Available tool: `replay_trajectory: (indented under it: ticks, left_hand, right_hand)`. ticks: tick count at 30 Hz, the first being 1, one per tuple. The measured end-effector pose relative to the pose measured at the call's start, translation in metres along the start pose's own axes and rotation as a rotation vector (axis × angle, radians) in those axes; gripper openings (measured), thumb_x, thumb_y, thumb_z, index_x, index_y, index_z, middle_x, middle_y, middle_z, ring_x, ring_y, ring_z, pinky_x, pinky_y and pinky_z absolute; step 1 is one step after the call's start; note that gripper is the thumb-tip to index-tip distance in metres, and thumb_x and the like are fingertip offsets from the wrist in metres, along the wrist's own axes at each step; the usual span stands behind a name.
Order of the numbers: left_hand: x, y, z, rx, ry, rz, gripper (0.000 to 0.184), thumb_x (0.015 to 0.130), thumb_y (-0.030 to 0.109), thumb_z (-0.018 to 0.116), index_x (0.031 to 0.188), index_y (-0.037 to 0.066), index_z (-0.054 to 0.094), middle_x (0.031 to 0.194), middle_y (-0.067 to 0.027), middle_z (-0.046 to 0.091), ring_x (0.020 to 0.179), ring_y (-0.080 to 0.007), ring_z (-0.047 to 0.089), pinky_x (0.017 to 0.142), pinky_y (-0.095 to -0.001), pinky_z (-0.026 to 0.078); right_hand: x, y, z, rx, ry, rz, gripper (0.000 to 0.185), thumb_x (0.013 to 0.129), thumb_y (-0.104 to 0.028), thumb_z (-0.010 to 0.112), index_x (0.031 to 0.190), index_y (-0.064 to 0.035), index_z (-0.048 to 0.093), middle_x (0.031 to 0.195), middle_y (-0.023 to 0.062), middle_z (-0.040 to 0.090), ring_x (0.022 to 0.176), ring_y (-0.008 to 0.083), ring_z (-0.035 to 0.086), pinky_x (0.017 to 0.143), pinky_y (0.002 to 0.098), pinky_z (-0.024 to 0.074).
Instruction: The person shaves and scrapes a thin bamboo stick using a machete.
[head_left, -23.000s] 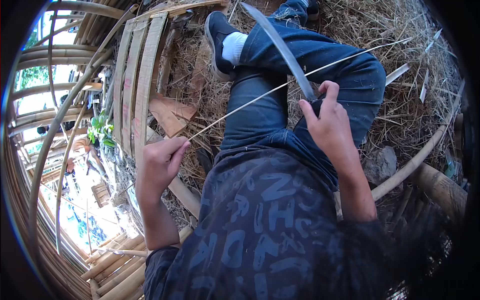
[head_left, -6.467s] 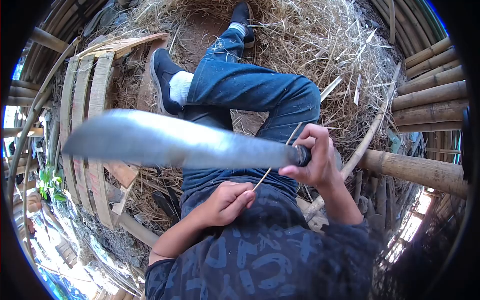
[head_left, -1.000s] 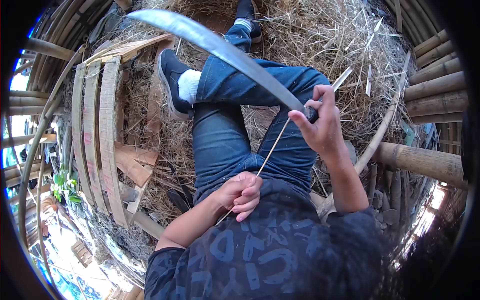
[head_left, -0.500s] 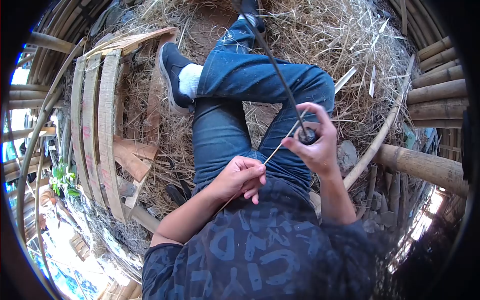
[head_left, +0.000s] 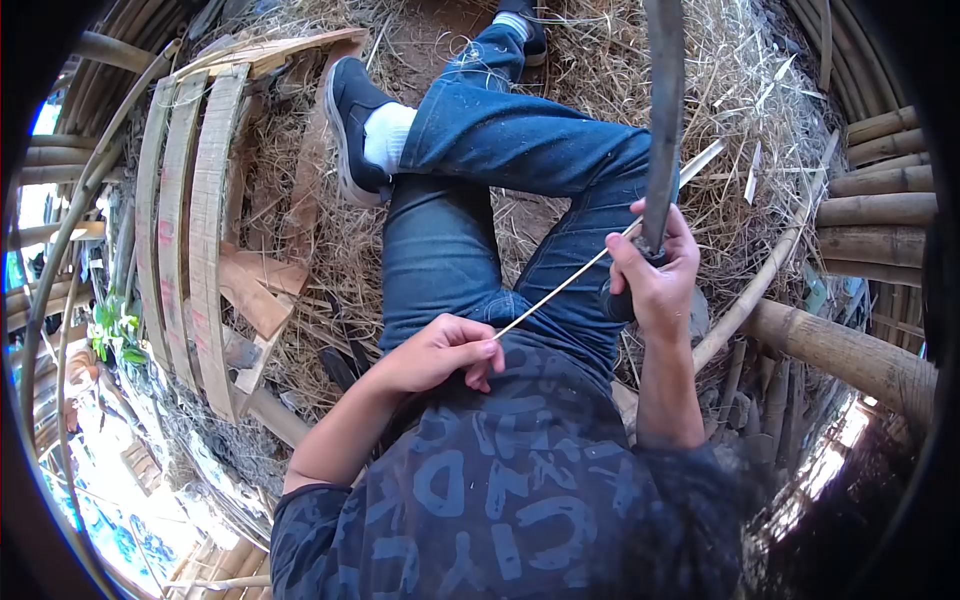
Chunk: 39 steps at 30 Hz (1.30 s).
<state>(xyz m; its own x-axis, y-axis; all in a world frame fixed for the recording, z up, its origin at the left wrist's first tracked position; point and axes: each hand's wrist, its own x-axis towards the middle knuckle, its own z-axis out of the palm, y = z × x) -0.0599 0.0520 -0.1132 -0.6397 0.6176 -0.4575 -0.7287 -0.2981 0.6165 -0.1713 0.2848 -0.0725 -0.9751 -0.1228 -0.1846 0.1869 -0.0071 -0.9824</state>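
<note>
Mid-frame, the left hand [head_left: 450,355] pinches a bamboo sliver [head_left: 553,292], likely light and springy, best held near an end. Right of centre, the right hand's [head_left: 662,285] fingers wrap a machete [head_left: 664,120]; thumb contact with the sliver is unclear.

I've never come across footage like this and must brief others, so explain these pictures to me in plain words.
There is no machine here: a person works with two bare hands. Every picture comes from one camera worn on that person's head, looking forward and down, so you see their dark printed shirt and blue jeans from above.

The left hand pinches a thin stick, which slants up to the right hand. That right hand grips a machete, its blade pointing toward the top of the picture.

On the ground lie dry straw and, to the left, wooden slats. A thick bamboo pole lies to the right.
</note>
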Motion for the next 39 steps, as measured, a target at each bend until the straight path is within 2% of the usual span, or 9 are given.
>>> replay_trajectory:
  ticks: [6, 11, 14, 16, 19, 23, 29, 34, 39]
  left_hand:
    - [-0.023, 0.004, -0.013, 0.315, 0.212, -0.014, 0.018, 0.092, 0.013, 0.057, 0.09, -0.003, 0.066, 0.067, -0.0007, 0.061, 0.061, -0.0068, 0.056, 0.062, -0.0213, 0.046]
    - [-0.043, 0.009, -0.012, 0.643, 0.355, 0.064, 0.013, 0.085, 0.012, 0.066, 0.092, 0.001, 0.067, 0.071, -0.0018, 0.065, 0.064, -0.0062, 0.058, 0.058, -0.0221, 0.045]
    - [-0.05, 0.01, -0.007, 0.826, 0.411, 0.062, 0.012, 0.082, 0.011, 0.066, 0.092, 0.004, 0.067, 0.072, -0.0064, 0.066, 0.062, -0.0129, 0.062, 0.059, -0.0254, 0.048]
    - [-0.054, 0.006, -0.006, 1.11, 0.561, 0.064, 0.011, 0.079, 0.01, 0.065, 0.089, 0.005, 0.066, 0.075, -0.0098, 0.067, 0.064, -0.023, 0.064, 0.062, -0.0305, 0.05]
    - [-0.057, 0.002, -0.01, 1.245, 0.7, 0.132, 0.009, 0.078, 0.01, 0.064, 0.086, 0.005, 0.066, 0.077, -0.0104, 0.067, 0.069, -0.0284, 0.065, 0.065, -0.0353, 0.051]
    - [-0.048, 0.014, -0.003, 1.383, 0.858, 0.314, 0.005, 0.078, 0.009, 0.064, 0.082, 0.006, 0.066, 0.075, -0.0085, 0.063, 0.072, -0.0265, 0.063, 0.065, -0.0362, 0.05]
    - [-0.012, 0.038, 0.014, 1.39, 0.898, 0.631, 0.008, 0.074, 0.008, 0.07, 0.08, 0.005, 0.066, 0.076, -0.0066, 0.062, 0.072, -0.0247, 0.061, 0.063, -0.0334, 0.049]
    - [0.008, 0.056, 0.017, 1.444, 0.914, 0.748, 0.011, 0.072, 0.01, 0.073, 0.079, 0.006, 0.065, 0.076, -0.0061, 0.061, 0.072, -0.0241, 0.06, 0.062, -0.0337, 0.049]
    - [0.019, 0.064, 0.009, 1.481, 0.967, 0.785, 0.01, 0.072, 0.011, 0.073, 0.076, 0.007, 0.064, 0.075, -0.0049, 0.061, 0.071, -0.0229, 0.061, 0.062, -0.0334, 0.049]
  right_hand:
    - [0.007, 0.002, -0.014, 0.058, 0.122, -0.042, 0.018, 0.082, 0.0, 0.065, 0.099, 0.0032, 0.058, 0.065, 0.0025, 0.055, 0.045, 0.0073, 0.05, 0.042, 0.0204, 0.0378]
    - [0.014, -0.005, -0.028, 0.174, 0.248, -0.021, 0.02, 0.083, -0.002, 0.064, 0.101, 0.0022, 0.058, 0.063, 0.0043, 0.053, 0.043, 0.0115, 0.049, 0.041, 0.0245, 0.0401]
    - [0.018, -0.009, -0.045, 0.209, 0.29, -0.031, 0.022, 0.084, -0.003, 0.063, 0.105, 0.0006, 0.056, 0.063, 0.0043, 0.051, 0.044, 0.012, 0.049, 0.041, 0.0261, 0.0407]
    - [0.021, -0.012, -0.058, 0.202, 0.341, -0.043, 0.021, 0.084, -0.004, 0.063, 0.104, -0.0012, 0.056, 0.064, 0.004, 0.051, 0.044, 0.0123, 0.048, 0.041, 0.0261, 0.04]
    - [0.025, -0.014, -0.083, 0.221, 0.423, -0.082, 0.022, 0.084, -0.005, 0.063, 0.105, -0.0032, 0.056, 0.064, 0.003, 0.049, 0.045, 0.0116, 0.046, 0.041, 0.0261, 0.0393]
    - [0.03, -0.016, -0.12, 0.283, 0.466, -0.148, 0.021, 0.088, -0.01, 0.06, 0.108, -0.0058, 0.054, 0.067, 0.0012, 0.049, 0.049, 0.0099, 0.045, 0.044, 0.0248, 0.0379]
    - [0.033, -0.019, -0.175, 0.409, 0.45, -0.207, 0.024, 0.09, -0.011, 0.057, 0.113, -0.0079, 0.049, 0.073, -0.0007, 0.046, 0.055, 0.0072, 0.043, 0.049, 0.0219, 0.0384]
    - [0.031, -0.013, -0.21, 0.499, 0.54, -0.258, 0.008, 0.091, -0.011, 0.055, 0.093, -0.0076, 0.047, 0.072, -0.001, 0.045, 0.058, 0.007, 0.044, 0.051, 0.0212, 0.0407]
    - [0.039, -0.007, -0.215, 0.641, 0.598, -0.279, 0.01, 0.089, -0.009, 0.056, 0.085, -0.0076, 0.047, 0.069, -0.0008, 0.045, 0.058, 0.0084, 0.044, 0.052, 0.022, 0.0423]
